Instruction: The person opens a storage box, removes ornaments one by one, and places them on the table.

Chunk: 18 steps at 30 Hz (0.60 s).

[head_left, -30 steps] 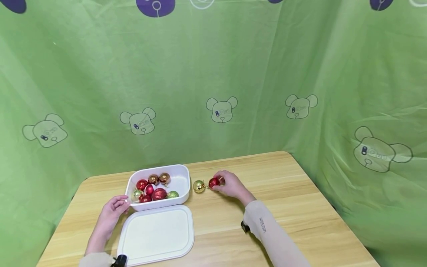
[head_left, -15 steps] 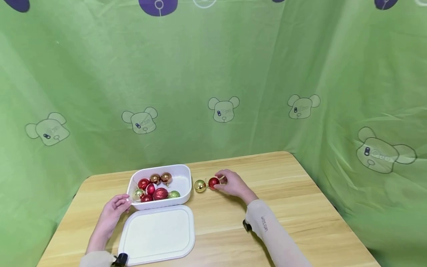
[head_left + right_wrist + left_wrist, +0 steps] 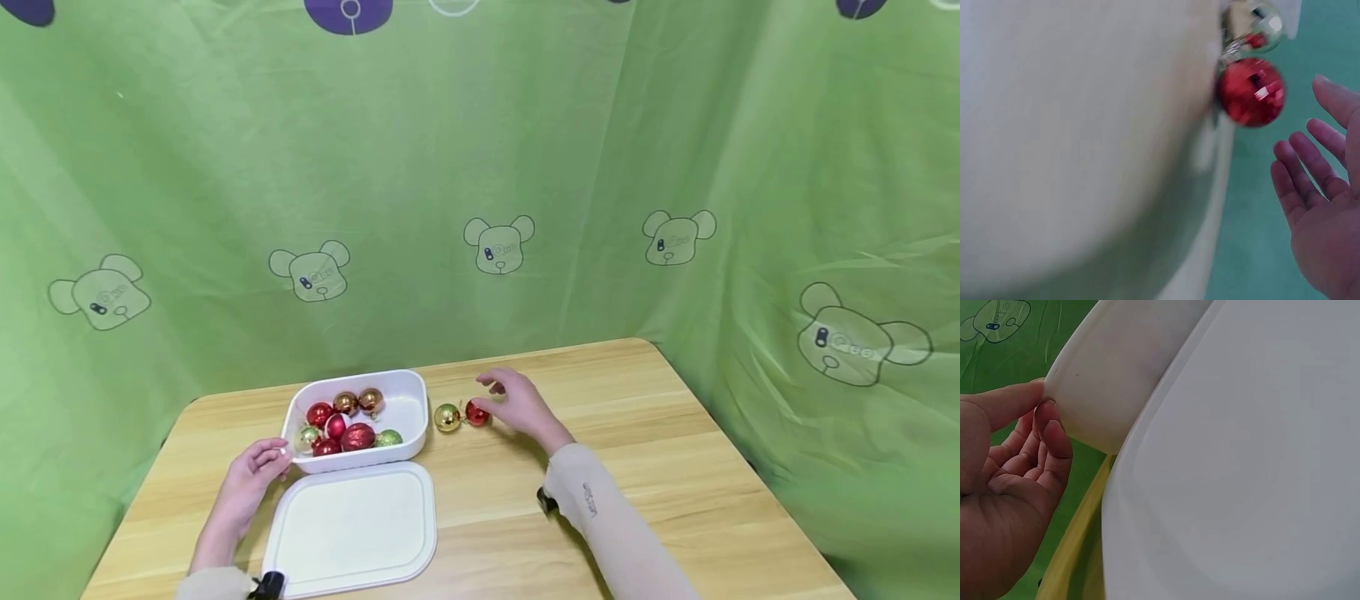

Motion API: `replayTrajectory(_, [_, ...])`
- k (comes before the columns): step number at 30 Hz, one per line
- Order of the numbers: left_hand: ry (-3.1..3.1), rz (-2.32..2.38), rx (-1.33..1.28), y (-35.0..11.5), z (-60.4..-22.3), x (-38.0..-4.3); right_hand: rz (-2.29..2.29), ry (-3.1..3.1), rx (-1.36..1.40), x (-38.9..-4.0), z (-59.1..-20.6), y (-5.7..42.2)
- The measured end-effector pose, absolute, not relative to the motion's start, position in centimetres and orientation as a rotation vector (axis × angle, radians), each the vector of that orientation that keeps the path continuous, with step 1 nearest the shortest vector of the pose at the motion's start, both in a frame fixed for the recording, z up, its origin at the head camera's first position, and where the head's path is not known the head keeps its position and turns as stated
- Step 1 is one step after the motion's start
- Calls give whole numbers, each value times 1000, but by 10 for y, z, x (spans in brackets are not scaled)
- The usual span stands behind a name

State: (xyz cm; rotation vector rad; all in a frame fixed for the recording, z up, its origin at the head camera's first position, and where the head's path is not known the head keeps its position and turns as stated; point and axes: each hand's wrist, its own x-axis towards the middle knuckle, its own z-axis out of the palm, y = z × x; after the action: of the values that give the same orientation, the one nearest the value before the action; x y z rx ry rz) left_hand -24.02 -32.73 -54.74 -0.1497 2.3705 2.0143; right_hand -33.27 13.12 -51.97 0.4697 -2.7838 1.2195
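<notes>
My left hand [image 3: 255, 471] pinches the near-left rim of a white plastic box [image 3: 1104, 381] between thumb and curled index finger, as the left wrist view shows. Inside the box lie several Christmas baubles: red ones such as a large glittery one [image 3: 358, 436], two copper ones [image 3: 370, 401] and a green glittery one [image 3: 388, 437]. To the box's right, a gold bauble [image 3: 447, 417] and a faceted red bauble [image 3: 1252, 92] sit side by side on the table. My right hand [image 3: 517, 406] hovers just beside the red bauble, fingers spread apart and holding nothing.
A white lid [image 3: 351, 529] lies flat on the wooden table [image 3: 600, 417], directly in front of the box. Green curtains [image 3: 405, 167] with bear drawings hang behind the table and at both sides.
My right hand has let go of the red bauble, its fingers lifting and spreading above it. The bauble stays next to the gold one. My left hand keeps its place at the box.
</notes>
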Motion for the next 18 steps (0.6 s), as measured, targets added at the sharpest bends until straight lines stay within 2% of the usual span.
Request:
replayTrajectory(9, [2368,1990,-176,-328,-547,-240,1253,-2753,689,-330,-500,76])
replayTrajectory(18, [2365,2000,-172,-327,-547,-240,1156,-2818,929,-321,-499,7])
